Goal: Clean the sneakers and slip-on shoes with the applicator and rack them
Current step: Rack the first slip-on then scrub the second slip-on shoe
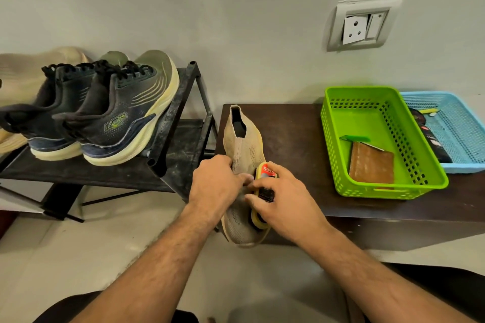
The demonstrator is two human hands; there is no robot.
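Note:
A beige knit slip-on shoe point(242, 149) lies on the left end of the dark wooden table point(294, 139), toe hanging over the front edge toward me. My left hand point(217, 181) grips its upper from the left side. My right hand point(280, 196) holds a yellow sponge applicator point(263, 191) with a red label, pressed against the shoe's right side. Two dark sneakers point(112, 118) with cream soles stand on the top shelf of the black shoe rack point(181, 113) at left. Another beige shoe point(26, 71) lies partly hidden behind them.
A green plastic basket point(388, 186) on the table holds a brown wooden block and a small green tool. A blue basket point(462, 123) with dark items sits at the far right. A wall socket point(362, 26) is above. Tiled floor lies below the rack.

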